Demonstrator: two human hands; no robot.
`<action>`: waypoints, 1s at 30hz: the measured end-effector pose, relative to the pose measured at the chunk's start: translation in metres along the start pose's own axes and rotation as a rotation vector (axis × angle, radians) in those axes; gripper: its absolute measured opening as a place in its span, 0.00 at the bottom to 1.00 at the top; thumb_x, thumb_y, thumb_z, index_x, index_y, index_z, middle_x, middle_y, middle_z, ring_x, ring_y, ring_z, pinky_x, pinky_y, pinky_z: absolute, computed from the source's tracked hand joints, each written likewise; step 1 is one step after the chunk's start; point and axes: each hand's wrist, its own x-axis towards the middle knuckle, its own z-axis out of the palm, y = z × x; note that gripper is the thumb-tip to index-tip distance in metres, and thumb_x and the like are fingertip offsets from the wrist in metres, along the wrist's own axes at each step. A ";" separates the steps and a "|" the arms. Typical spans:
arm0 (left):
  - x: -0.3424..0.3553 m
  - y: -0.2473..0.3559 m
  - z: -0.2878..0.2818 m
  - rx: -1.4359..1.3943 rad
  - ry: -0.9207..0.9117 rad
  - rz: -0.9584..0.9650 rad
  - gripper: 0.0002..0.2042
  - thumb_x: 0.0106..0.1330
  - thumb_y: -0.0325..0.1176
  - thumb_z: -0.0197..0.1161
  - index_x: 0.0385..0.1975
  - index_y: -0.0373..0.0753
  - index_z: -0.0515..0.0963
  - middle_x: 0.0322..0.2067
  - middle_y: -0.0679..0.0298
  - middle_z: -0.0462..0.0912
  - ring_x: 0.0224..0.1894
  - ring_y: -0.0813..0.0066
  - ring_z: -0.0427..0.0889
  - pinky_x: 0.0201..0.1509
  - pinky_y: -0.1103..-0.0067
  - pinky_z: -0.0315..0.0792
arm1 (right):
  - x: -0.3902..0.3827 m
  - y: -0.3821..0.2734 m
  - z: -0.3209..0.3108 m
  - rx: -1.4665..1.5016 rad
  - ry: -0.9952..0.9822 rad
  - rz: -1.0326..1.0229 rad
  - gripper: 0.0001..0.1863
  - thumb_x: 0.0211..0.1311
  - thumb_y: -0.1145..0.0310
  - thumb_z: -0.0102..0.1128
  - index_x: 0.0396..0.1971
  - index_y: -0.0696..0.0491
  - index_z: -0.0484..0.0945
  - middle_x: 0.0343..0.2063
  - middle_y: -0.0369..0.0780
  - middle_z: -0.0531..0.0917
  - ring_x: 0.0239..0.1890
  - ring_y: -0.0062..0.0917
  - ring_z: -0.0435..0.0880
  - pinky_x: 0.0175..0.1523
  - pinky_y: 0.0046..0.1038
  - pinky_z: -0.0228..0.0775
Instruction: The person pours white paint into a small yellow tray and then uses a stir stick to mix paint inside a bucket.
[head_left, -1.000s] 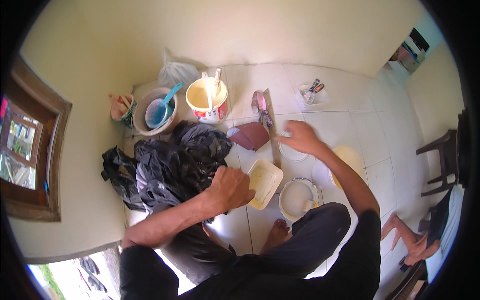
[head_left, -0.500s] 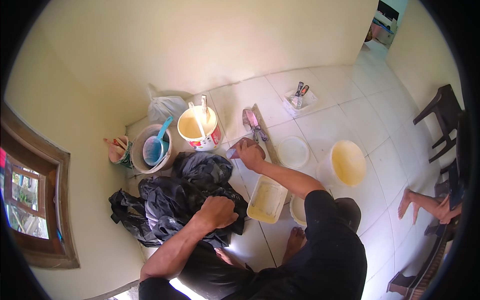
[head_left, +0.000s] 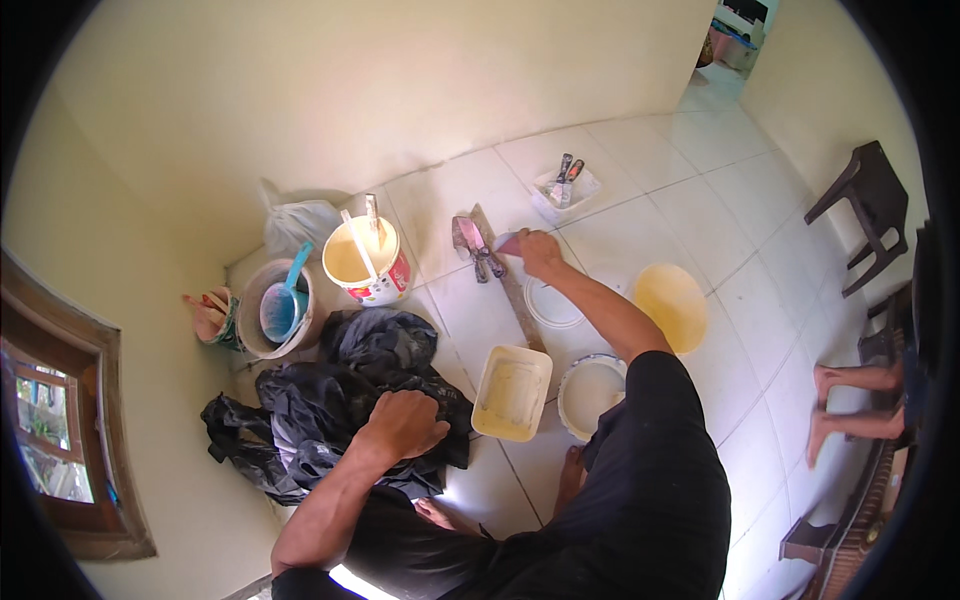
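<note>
My right hand (head_left: pixel 538 252) grips a curved maroon sheet with a grey-blue back (head_left: pixel 509 244), just right of scrapers with a pink blade (head_left: pixel 470 236) lying on a long flat strip (head_left: pixel 515 305). Beneath that arm is a round white lid (head_left: pixel 550 306). My left hand (head_left: pixel 405 425) is closed above black plastic sheeting (head_left: pixel 300 400); whatever it holds, if anything, is hidden. Nearby are a cream rectangular tray (head_left: pixel 510 415) and a round container with pale contents (head_left: pixel 582 395).
Along the left stand a cream bucket (head_left: pixel 365 280), a tub with a blue dipper (head_left: pixel 268 325), a small pot (head_left: pixel 210 320) and a white sack (head_left: pixel 298 215). A box of scrapers (head_left: pixel 565 205) and a yellowish bucket (head_left: pixel 670 315) sit rightward. A chair (head_left: pixel 865 190) and another person's legs (head_left: pixel 850 380) are at right.
My right hand has gone onto the maroon sheet and lifted it back and rightward toward the scrapers. My left hand stays closed, now lower in view. The view has shifted.
</note>
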 end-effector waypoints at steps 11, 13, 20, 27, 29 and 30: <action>0.006 -0.028 0.011 -0.032 -0.045 -0.118 0.17 0.60 0.40 0.57 0.24 0.31 0.83 0.27 0.46 0.84 0.35 0.46 0.84 0.41 0.59 0.77 | 0.037 -0.039 0.014 0.043 0.096 -0.108 0.19 0.60 0.58 0.58 0.44 0.57 0.81 0.40 0.50 0.84 0.43 0.43 0.86 0.44 0.48 0.77; 0.010 -0.027 0.012 -0.059 -0.061 -0.158 0.15 0.58 0.38 0.57 0.25 0.32 0.84 0.30 0.46 0.85 0.37 0.48 0.85 0.43 0.60 0.78 | 0.053 -0.083 0.010 0.412 0.063 -0.145 0.20 0.63 0.56 0.56 0.43 0.57 0.80 0.36 0.48 0.84 0.40 0.40 0.87 0.40 0.47 0.79; 0.005 -0.033 0.014 -0.097 -0.066 -0.254 0.13 0.55 0.33 0.56 0.30 0.34 0.86 0.35 0.48 0.87 0.40 0.52 0.87 0.45 0.63 0.79 | 0.071 -0.251 -0.030 1.382 -0.330 0.299 0.21 0.65 0.54 0.47 0.36 0.61 0.70 0.28 0.48 0.83 0.26 0.37 0.86 0.21 0.38 0.80; 0.002 -0.035 0.008 -0.152 -0.091 -0.239 0.12 0.55 0.32 0.57 0.31 0.34 0.86 0.36 0.49 0.87 0.42 0.52 0.87 0.46 0.62 0.78 | 0.089 -0.250 -0.002 1.146 -0.124 0.344 0.29 0.62 0.49 0.47 0.34 0.65 0.80 0.30 0.59 0.84 0.22 0.47 0.85 0.46 0.42 0.78; -0.003 -0.038 0.006 -0.166 -0.106 -0.255 0.12 0.55 0.32 0.57 0.32 0.34 0.86 0.37 0.48 0.87 0.42 0.52 0.87 0.46 0.62 0.78 | 0.091 -0.257 -0.003 1.170 -0.135 0.310 0.28 0.61 0.50 0.48 0.32 0.64 0.81 0.27 0.57 0.84 0.21 0.45 0.85 0.42 0.41 0.79; 0.004 -0.033 0.003 -0.155 -0.084 -0.221 0.12 0.55 0.32 0.57 0.32 0.34 0.86 0.37 0.48 0.87 0.42 0.52 0.87 0.46 0.62 0.78 | 0.100 -0.234 0.006 1.144 -0.069 0.299 0.27 0.61 0.51 0.49 0.31 0.64 0.81 0.25 0.56 0.84 0.19 0.44 0.85 0.39 0.41 0.80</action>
